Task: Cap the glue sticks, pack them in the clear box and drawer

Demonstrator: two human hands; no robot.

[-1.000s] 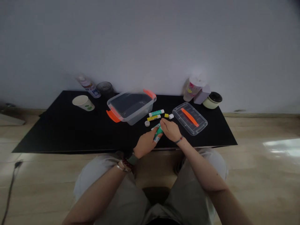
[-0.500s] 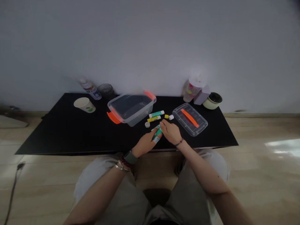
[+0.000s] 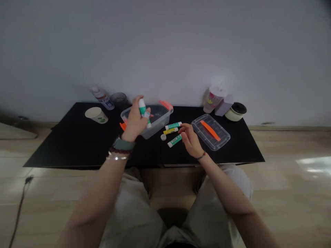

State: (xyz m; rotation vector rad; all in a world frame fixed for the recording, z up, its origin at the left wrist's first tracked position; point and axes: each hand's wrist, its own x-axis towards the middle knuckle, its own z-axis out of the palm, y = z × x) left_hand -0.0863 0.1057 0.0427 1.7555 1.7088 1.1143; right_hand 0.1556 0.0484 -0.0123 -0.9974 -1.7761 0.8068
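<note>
My left hand (image 3: 137, 120) is closed around a green-and-white glue stick (image 3: 142, 107), held over the clear plastic box (image 3: 155, 128) with orange latches. My right hand (image 3: 190, 140) hovers over the table with its fingers apart and slightly curled. Its fingertips lie close to the ends of two green glue sticks, the nearer one (image 3: 174, 141) and the farther one (image 3: 173, 126); whether they touch is hard to tell. Between those two sits a yellow glue stick (image 3: 170, 131), and a white cap (image 3: 163, 137) stands left of them.
Right of my right hand lies a clear lid (image 3: 224, 137) with an orange handle. Behind it are a patterned cup (image 3: 210, 101), a pale box (image 3: 224, 105) and a pot (image 3: 234, 113). A paper cup (image 3: 96, 115), a spray can (image 3: 103, 99) and a dark cup (image 3: 119, 100) stand at left.
My left hand has moved up and left to the box, carrying a glue stick. My right hand has separated from it and loosened. The small yellow and white caps are now hidden behind my right hand.
</note>
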